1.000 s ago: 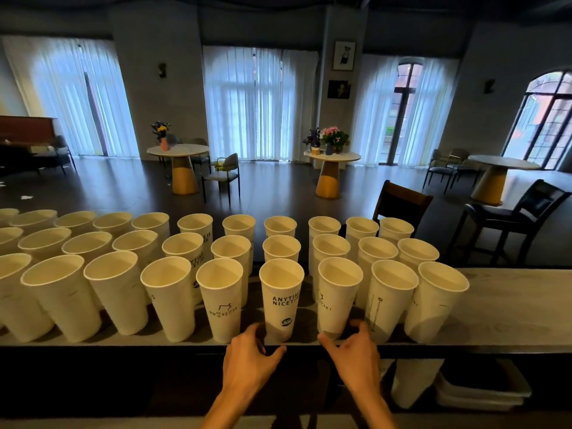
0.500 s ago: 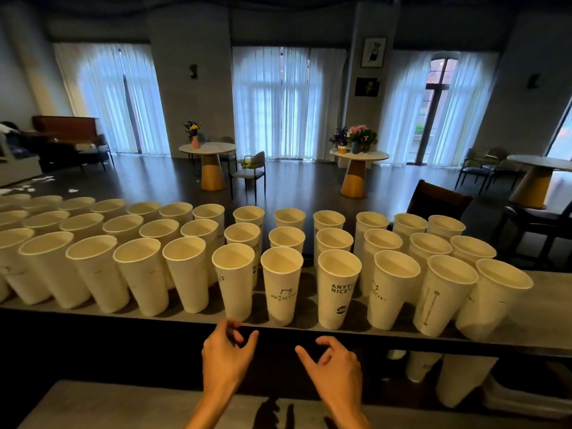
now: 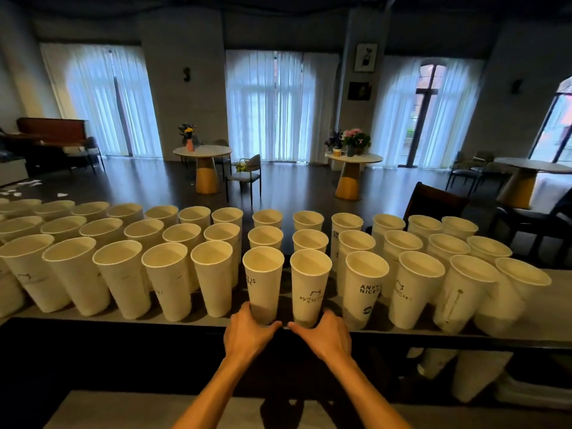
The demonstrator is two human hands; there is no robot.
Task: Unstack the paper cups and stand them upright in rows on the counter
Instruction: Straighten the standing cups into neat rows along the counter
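Lining up the front row: left hand [image 3: 249, 331] wraps the base of one paper cup [image 3: 263, 284], right hand [image 3: 325, 334] wraps its neighbour [image 3: 310, 287], both at the tabletop [image 3: 557, 311] near edge. I'd nudge low and slowly so they don't tip.

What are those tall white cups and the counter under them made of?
Cups: probably paper, matte off-white, with thin rolled rims and small black print on the sides; the task also calls them paper. Counter: a smooth, pale grey, dull slab, perhaps stone or laminate; the picture does not settle which.
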